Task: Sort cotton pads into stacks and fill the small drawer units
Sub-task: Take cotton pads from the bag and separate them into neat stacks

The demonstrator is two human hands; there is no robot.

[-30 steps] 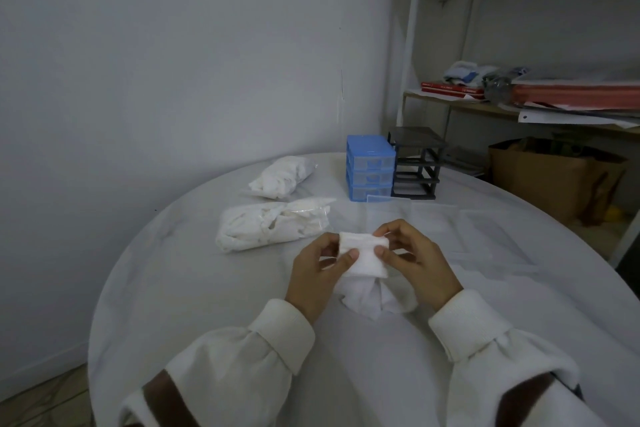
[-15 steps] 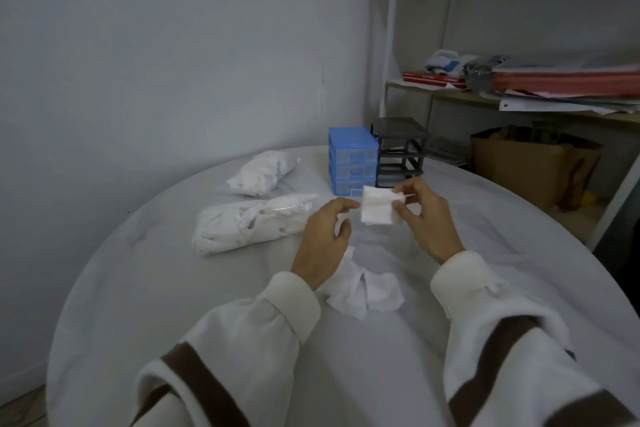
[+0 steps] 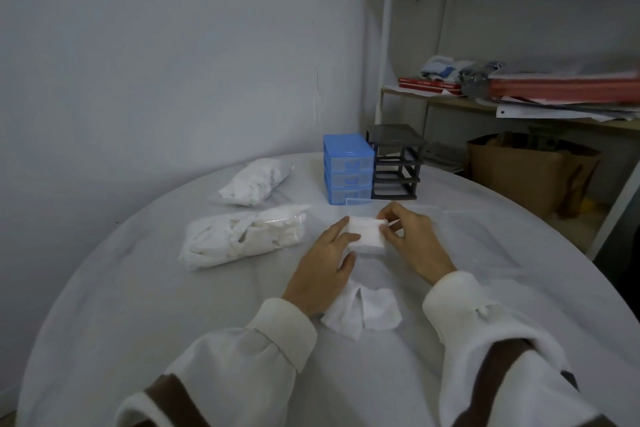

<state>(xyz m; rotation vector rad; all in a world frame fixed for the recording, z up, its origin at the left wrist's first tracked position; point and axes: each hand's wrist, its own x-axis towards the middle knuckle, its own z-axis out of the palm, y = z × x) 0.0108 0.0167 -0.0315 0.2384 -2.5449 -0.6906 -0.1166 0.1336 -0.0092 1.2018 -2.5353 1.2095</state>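
Both hands work a small stack of cotton pads at the middle of the round white worktop, the stack low over or on the cloth, can't tell which. Left hand has fingers mostly straight, fingertips laid on the stack's left edge, thumb beside its near edge. Right hand has fingers curled, pinching the stack's right edge between thumb and fingertips. White sleeves with brown bands come in from the near edge.

Loose pile of pads lies just near of the hands, partly under the left wrist. Two clear bags of pads sit to the left: the closer bag just left of the left hand, the farther bag beyond it toward the wall.

Blue drawer unit stands at the far side of the worktop, three drawers pushed in. Black drawer unit touches its right side, its slots open with no drawers in them. Clear drawers lie flat on the worktop right of the hands, hard to make out; one clear edge shows just in front of the blue unit.

Off the worktop at far right, a shelf holds red books, papers and cloth, with a brown cardboard box below it
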